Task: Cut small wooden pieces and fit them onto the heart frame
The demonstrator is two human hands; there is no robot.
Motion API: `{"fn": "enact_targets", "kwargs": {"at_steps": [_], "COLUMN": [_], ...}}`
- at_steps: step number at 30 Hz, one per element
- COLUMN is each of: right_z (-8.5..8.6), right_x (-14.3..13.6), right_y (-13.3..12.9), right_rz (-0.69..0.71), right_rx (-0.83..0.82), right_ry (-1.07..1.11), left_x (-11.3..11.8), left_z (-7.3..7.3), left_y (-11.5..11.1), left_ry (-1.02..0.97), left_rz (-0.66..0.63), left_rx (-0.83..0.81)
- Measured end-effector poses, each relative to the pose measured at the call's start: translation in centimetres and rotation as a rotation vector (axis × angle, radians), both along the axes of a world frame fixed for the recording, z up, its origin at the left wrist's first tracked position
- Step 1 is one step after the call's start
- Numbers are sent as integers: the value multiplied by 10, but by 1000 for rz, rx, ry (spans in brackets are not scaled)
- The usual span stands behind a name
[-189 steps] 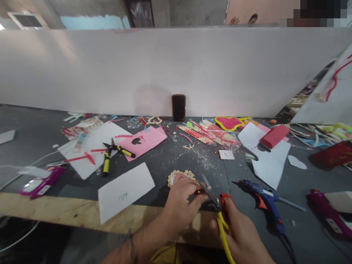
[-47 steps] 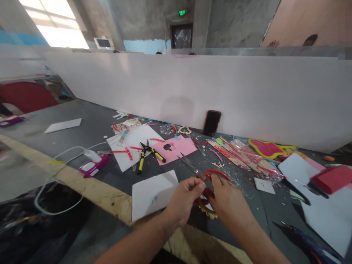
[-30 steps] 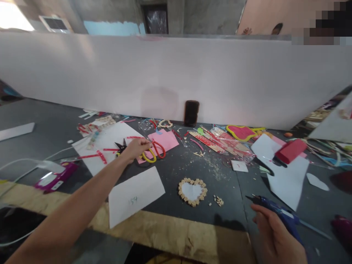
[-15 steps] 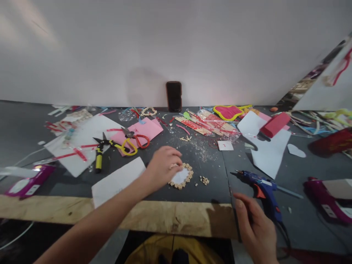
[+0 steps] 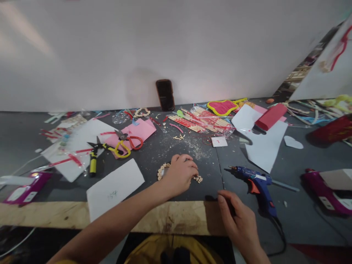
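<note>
My left hand (image 5: 180,174) hovers over a ring of small pale wooden pieces (image 5: 160,173) set around a white paper, hiding most of it. Its fingers are bent and slightly apart, their tips hidden at a small heap of loose wooden pieces (image 5: 198,179). Nearer the table's front edge, my right hand (image 5: 238,220) is loosely curled, with a gap between thumb and fingers and nothing visible in it. A blue hot glue gun (image 5: 260,183) lies to its right, its nozzle pointing left.
Scissors (image 5: 125,145), pliers (image 5: 93,161), and white and pink paper lie to the left. Matchsticks (image 5: 187,123) and a phone (image 5: 165,95) are at the back. Purple boxy devices (image 5: 30,187) sit at both sides. The glue gun's cord (image 5: 282,234) hangs over the front edge.
My left hand has moved right from the ring to the loose pieces. My right hand remains near the front edge, still loosely curled. The view has shifted slightly.
</note>
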State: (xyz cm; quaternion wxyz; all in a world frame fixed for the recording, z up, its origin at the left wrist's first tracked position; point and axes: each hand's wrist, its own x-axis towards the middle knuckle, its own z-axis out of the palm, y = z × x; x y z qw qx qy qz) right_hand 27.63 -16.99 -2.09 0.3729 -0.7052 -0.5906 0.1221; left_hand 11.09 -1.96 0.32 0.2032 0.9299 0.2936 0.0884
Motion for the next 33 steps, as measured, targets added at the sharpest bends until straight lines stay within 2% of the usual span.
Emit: {"fn": "enact_targets", "kwargs": {"at_steps": [10,13,16,20,23,27,30,33], "right_z": [-3,-4,-5,-7,-6,-1,-1,-4], "right_x": [2,2,3,2,2,2,3,5], "right_y": [0,-3,-4,-2,1,3,4,4], "right_rz": [12,-6,17,56,84,126,143,163], "right_rx": [144,138,90,123,145,127,138,165], "right_ry": [-33,-33,-49,-66,-23,37,49,39], "left_x": [8,12,22,54,88,127,140,143], "left_z": [10,16,24,31,25,8,-4,-10], "left_y": [5,10,26,67,101,131,142,147], "left_ry": [-3,-16,-24,-14,-17,-13,-8,-1], "left_rz": [44,51,66,100,126,95,54,24], "left_rx": [42,65,125,213,254,298,322,349]}}
